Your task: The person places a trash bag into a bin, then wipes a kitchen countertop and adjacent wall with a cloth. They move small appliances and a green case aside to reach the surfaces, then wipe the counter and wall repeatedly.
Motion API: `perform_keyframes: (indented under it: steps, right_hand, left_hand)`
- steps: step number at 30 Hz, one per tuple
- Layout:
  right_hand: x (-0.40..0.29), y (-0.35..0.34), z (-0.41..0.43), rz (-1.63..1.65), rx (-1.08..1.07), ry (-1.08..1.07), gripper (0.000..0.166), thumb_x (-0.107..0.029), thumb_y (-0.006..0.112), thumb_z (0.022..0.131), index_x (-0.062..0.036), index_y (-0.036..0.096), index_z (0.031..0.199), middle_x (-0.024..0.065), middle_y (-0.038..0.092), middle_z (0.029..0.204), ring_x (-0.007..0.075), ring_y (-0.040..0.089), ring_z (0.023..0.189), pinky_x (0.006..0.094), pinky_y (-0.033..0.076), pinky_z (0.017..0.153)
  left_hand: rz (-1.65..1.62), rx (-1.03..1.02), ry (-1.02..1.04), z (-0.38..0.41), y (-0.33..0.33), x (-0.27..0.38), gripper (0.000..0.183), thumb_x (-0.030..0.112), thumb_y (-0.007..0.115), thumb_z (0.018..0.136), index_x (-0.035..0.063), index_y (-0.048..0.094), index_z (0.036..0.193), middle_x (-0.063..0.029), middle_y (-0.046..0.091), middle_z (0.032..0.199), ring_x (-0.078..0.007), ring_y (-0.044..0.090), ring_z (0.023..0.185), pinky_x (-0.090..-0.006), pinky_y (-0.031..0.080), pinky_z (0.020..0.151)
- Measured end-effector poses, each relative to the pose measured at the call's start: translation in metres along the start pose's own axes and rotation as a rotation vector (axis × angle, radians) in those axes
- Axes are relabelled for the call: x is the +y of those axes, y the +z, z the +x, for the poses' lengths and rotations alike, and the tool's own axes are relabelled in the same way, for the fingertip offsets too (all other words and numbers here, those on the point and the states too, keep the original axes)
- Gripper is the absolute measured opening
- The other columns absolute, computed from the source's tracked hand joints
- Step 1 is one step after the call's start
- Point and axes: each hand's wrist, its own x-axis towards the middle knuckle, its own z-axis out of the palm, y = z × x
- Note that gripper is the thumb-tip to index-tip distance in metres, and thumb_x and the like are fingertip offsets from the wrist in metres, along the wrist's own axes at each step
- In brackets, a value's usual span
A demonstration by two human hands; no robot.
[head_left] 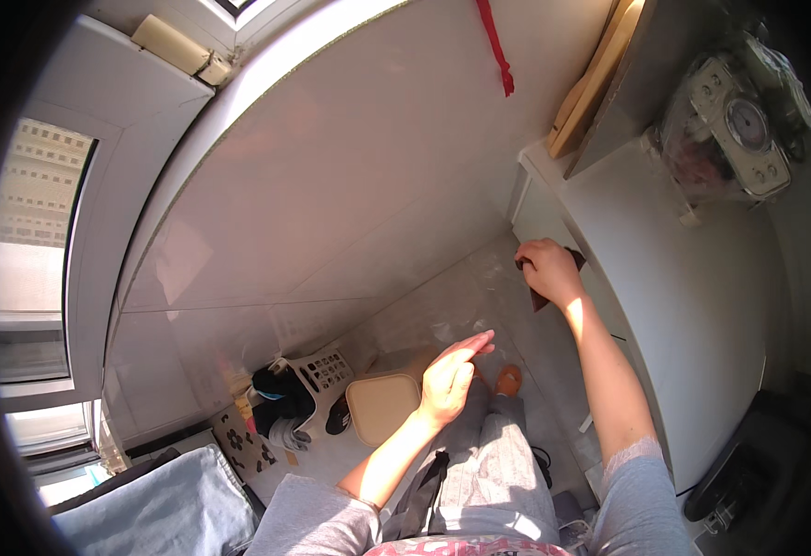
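Observation:
My right hand [550,270] grips a dark brown cloth [539,301], part of which sticks out below the palm and past the knuckles. It is at the left side of a white cabinet [683,299], below the level of its top; whether the cloth touches the cabinet I cannot tell. My left hand [449,386] hangs in front of my body with nothing in it. Its fingers are stretched out, pointing toward the tiled wall [322,187]. Sunlight falls across both forearms.
A white plastic basket [325,372] with dark clothes and a beige-lidded bin [382,406] stand on the floor by the wall. A bagged kitchen scale [746,125] and wooden boards [593,83] are on the cabinet. Blue fabric [162,504] hangs lower left, near the window [37,229].

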Motion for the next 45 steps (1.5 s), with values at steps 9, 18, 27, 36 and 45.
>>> perform_keyframes:
  steps: [9,18,27,36,45]
  right_hand:
    - [-0.038,0.095,-0.117,2.389,0.255,1.042,0.042,-0.032,0.051,0.084,-0.0056,0.056,0.117,0.0163,0.06,0.115,0.0357,0.057,0.105,0.0578,0.046,0.089]
    - [-0.132,0.067,-0.074,2.414,0.2,0.675,0.051,-0.023,0.049,0.085,-0.0152,0.046,0.135,0.0108,0.053,0.128,0.0308,0.053,0.115,0.0486,0.046,0.093]
    - [-0.257,-0.014,0.048,1.249,0.876,-0.308,0.078,-0.001,0.049,0.074,-0.0073,0.023,0.148,0.0137,0.024,0.153,0.0305,0.024,0.141,0.0408,0.025,0.112]
    - [-0.344,-0.016,0.129,0.654,1.175,-0.273,0.053,-0.01,0.052,0.08,-0.0062,0.049,0.133,0.0081,0.04,0.145,0.0256,0.034,0.136,0.0451,0.028,0.108]
    - [-0.271,-0.066,0.161,0.787,1.406,0.003,0.056,-0.008,0.043,0.082,0.0008,0.041,0.137,0.0225,0.034,0.145,0.0392,0.032,0.134,0.0475,0.027,0.109]
  left_hand:
    - [0.523,0.152,0.273,0.025,-0.044,0.033,0.033,0.001,0.061,0.084,-0.001,0.059,0.117,-0.0186,0.062,0.118,-0.0332,0.06,0.108,-0.0393,0.046,0.094]
    - [1.05,0.225,0.606,0.074,-0.1,0.112,0.036,-0.011,0.057,0.076,-0.0003,0.062,0.11,-0.0149,0.063,0.114,-0.0362,0.056,0.113,-0.0424,0.047,0.093]
    - [1.453,0.226,0.926,0.136,-0.176,0.206,0.034,-0.01,0.051,0.083,0.0003,0.061,0.114,-0.0148,0.062,0.12,-0.0368,0.053,0.118,-0.0421,0.043,0.097]
    - [1.629,0.112,1.102,0.164,-0.218,0.243,0.025,-0.002,0.046,0.09,-0.004,0.06,0.111,-0.0193,0.061,0.118,-0.0394,0.055,0.114,-0.0444,0.044,0.097]
    - [1.671,0.155,1.185,0.137,-0.249,0.258,0.027,0.006,0.042,0.093,-0.0067,0.058,0.11,-0.0216,0.062,0.116,-0.0414,0.055,0.113,-0.0467,0.047,0.095]
